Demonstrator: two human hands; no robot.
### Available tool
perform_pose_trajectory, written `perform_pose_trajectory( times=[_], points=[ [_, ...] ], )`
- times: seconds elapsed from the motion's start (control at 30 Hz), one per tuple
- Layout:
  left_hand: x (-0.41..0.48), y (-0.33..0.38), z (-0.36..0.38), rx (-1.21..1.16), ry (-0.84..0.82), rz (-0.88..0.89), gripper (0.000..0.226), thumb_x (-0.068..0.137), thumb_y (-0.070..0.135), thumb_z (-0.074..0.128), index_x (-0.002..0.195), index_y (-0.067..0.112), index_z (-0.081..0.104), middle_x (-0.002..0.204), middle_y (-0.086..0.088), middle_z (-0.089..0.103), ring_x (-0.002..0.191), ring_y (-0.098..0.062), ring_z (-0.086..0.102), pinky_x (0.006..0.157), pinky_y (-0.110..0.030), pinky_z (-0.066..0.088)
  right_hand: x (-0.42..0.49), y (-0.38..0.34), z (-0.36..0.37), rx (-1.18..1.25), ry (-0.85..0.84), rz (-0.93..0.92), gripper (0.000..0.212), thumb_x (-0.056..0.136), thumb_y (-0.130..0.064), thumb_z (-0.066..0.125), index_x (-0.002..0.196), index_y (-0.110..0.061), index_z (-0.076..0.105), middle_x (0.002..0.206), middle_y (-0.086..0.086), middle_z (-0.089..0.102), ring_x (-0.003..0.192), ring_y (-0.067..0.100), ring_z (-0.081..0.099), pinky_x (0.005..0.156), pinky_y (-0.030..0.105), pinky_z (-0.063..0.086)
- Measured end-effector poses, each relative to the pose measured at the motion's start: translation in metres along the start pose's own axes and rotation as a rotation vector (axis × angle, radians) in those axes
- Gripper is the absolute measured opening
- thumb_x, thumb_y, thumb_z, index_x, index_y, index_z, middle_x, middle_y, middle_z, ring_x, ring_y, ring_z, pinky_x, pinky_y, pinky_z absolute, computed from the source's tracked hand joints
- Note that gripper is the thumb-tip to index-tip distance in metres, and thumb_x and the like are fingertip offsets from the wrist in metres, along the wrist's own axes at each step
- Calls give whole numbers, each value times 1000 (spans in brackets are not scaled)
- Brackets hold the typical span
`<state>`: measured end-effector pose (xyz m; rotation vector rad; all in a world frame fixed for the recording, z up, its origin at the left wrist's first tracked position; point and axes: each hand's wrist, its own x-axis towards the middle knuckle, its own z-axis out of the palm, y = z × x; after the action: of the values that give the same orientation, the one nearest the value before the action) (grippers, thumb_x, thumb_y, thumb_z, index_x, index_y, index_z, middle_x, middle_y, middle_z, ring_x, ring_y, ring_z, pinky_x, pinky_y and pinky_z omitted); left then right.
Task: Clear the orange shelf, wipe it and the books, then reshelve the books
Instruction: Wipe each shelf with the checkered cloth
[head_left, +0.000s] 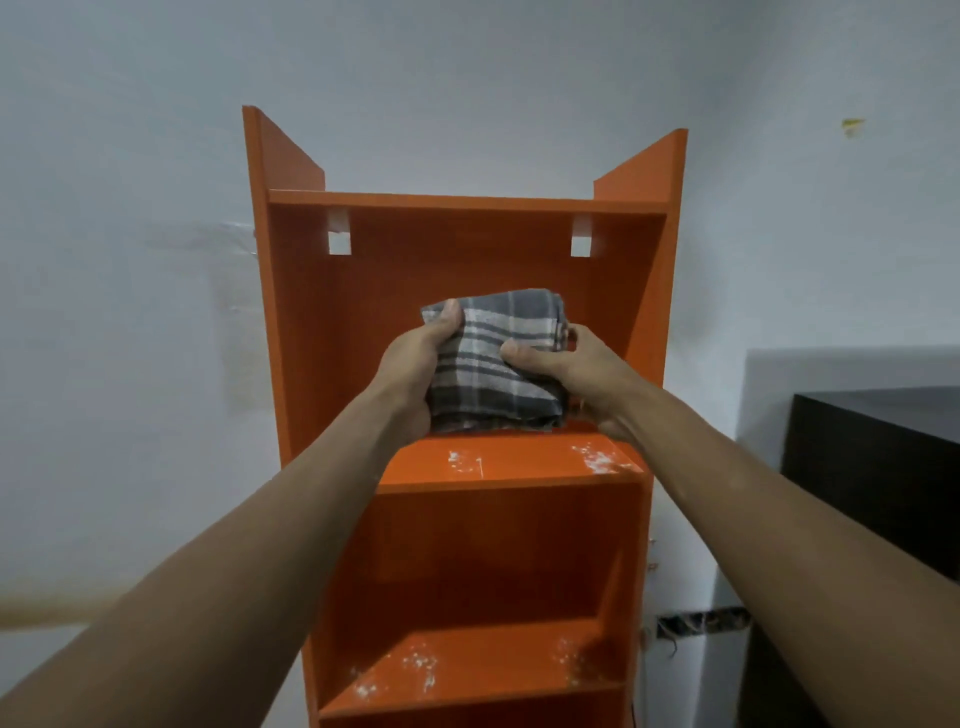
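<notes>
Both the left hand (415, 358) and right hand (561, 366) grip a folded cloth (493, 358). Wiping is starting, I judge. Next, dust at six o'clock on the orange shelf (514, 462).

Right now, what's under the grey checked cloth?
The cloth, gripped by the left hand and right hand, is above an orange shelf board with white dusty patches near its front. The board directly beneath the cloth is covered.

Two bare forearms, uncovered to the frame's edge; bare left hand (415, 364), bare right hand (576, 371)
</notes>
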<state>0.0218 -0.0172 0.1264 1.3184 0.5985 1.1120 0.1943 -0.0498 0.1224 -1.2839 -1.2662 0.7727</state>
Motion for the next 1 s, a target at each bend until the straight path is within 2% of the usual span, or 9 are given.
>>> perform_pose_trajectory(
  times=[0.07, 0.2, 0.27, 0.4, 0.53, 0.7, 0.77, 0.87, 1.0],
  points=[
    [15, 1, 2, -16, 13, 17, 35, 95, 43, 58, 100, 10, 69, 90, -12, 77, 82, -29, 75, 71, -38, 60, 1, 5, -4, -68, -22, 26, 69, 59, -46, 90, 116, -14, 67, 106, 3, 74, 100, 24, 69, 87, 43, 53],
    [51, -5, -3, -71, 29, 53, 21, 95, 24, 61, 107, 7, 66, 96, -10, 75, 83, -29, 72, 77, -40, 57, 17, 11, -16, 79, 134, -42, 36, 74, -21, 78, 108, -14, 69, 103, 8, 74, 96, 28, 68, 84, 44, 51],
    [68, -8, -8, 23, -53, 51, 25, 91, 9, 63, 116, 11, 64, 99, -7, 70, 79, -21, 66, 69, -34, 52, 28, 10, -18, 340, 233, -96, 32, 77, -7, 74, 107, -15, 68, 110, 15, 72, 103, 35, 67, 92, 53, 53],
    [92, -13, -10, 286, -286, -39, 34, 86, 7, 68, 117, 18, 63, 101, -5, 70, 87, -19, 66, 72, -32, 55, 42, 12, -17, 647, 378, -122, 40, 77, 5, 75, 114, -5, 65, 108, 20, 71, 92, 33, 71, 79, 49, 59],
    [118, -23, -7, 264, -282, 34, 10, 96, 18, 59, 102, 12, 64, 95, -7, 63, 88, -22, 61, 71, -31, 53, 34, 24, -13, 451, 182, -6, 37, 72, 3, 73, 107, -5, 66, 104, 15, 73, 92, 28, 72, 76, 42, 59],
    [138, -36, -9, 306, -304, 49, 5, 94, 20, 62, 92, 15, 64, 89, -2, 67, 82, -16, 62, 67, -27, 49, 55, 30, -25, 575, 448, -54, 40, 73, -5, 79, 111, -1, 65, 111, 19, 71, 99, 34, 70, 85, 49, 57],
    [141, -38, -4, 308, -323, 64, 5, 94, 19, 62, 89, 17, 63, 85, 0, 67, 79, -15, 60, 68, -28, 47, 60, 31, -25, 562, 438, -67, 49, 69, -9, 81, 115, -1, 65, 112, 18, 71, 100, 34, 70, 86, 49, 56],
    [150, -40, 1, 328, -329, 84, 2, 93, 19, 64, 92, 17, 64, 85, 0, 66, 78, -15, 59, 68, -27, 45, 58, 32, -25, 380, 293, 2, 44, 69, -5, 79, 111, -3, 66, 112, 16, 71, 101, 33, 69, 85, 47, 57],
    [156, -51, 2, 493, -365, 86, 15, 90, 19, 67, 102, 9, 68, 82, -7, 63, 71, -18, 52, 64, -30, 41, 67, 23, -43, 16, 404, -49, 34, 71, 7, 76, 102, 0, 67, 102, 17, 73, 88, 32, 72, 77, 45, 60]
  ],
)
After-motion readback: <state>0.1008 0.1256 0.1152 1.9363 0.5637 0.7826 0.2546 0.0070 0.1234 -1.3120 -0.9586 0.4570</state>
